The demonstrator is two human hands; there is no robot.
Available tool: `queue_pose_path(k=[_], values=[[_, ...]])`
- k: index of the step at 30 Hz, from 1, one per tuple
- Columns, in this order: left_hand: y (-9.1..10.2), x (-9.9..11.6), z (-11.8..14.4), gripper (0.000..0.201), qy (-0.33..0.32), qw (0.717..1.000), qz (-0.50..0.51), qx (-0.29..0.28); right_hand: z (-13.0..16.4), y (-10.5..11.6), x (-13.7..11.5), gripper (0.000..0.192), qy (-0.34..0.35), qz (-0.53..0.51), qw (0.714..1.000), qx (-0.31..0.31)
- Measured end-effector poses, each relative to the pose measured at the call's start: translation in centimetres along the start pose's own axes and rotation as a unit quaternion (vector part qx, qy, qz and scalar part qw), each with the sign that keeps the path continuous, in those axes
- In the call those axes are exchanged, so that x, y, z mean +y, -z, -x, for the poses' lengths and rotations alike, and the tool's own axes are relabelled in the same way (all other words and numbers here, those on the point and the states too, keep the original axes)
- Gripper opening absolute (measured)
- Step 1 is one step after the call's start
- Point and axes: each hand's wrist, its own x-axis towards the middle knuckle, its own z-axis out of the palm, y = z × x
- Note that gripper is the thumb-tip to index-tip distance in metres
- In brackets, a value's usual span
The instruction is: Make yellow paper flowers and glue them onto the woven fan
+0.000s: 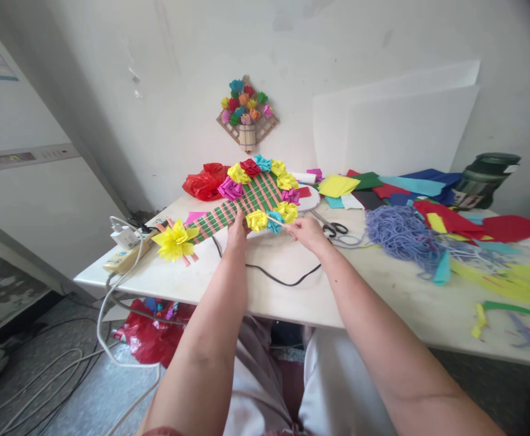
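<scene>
A woven green and pink paper mat (242, 206) lies tilted on the white table (292, 290), ringed with paper flowers in yellow, red, blue and magenta. A large yellow paper flower (174, 240) sits at its left end. My left hand (238, 231) presses on the mat's lower edge beside a yellow flower (256, 220). My right hand (308, 233) pinches a thin pale stick (276, 221) whose tip reaches a blue flower (274, 223) on the mat.
Scissors (335, 229) lie just right of my right hand. A black cable (274, 275) crosses the table. Purple yarn (399, 233), coloured paper sheets (383, 184) and scraps fill the right side. A power strip (124, 254) sits at the left edge; a red bag (206, 181) at the back.
</scene>
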Motion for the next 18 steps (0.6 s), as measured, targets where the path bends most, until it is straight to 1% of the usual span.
queue_pose_path(k=[3, 8, 13, 18], values=[[0.0, 0.0, -0.1, 0.041, -0.001, 1.0, 0.002, -0.004, 0.2, 0.1, -0.4, 0.027, 0.015, 0.054, 0.998, 0.027], [0.0, 0.0, -0.1, 0.04, 0.001, 1.0, 0.003, -0.002, 0.5, 0.1, -0.9, 0.024, 0.014, 0.11, 0.993, 0.044], [0.0, -0.1, -0.1, 0.042, 0.002, 1.0, -0.002, 0.0, 0.8, -0.1, -1.3, 0.022, 0.023, 0.184, 0.98, 0.077], [0.3, -0.4, -0.5, 0.041, -0.005, 1.0, -0.002, -0.016, 1.1, 0.0, -1.8, 0.021, 0.017, 0.202, 0.976, 0.077]])
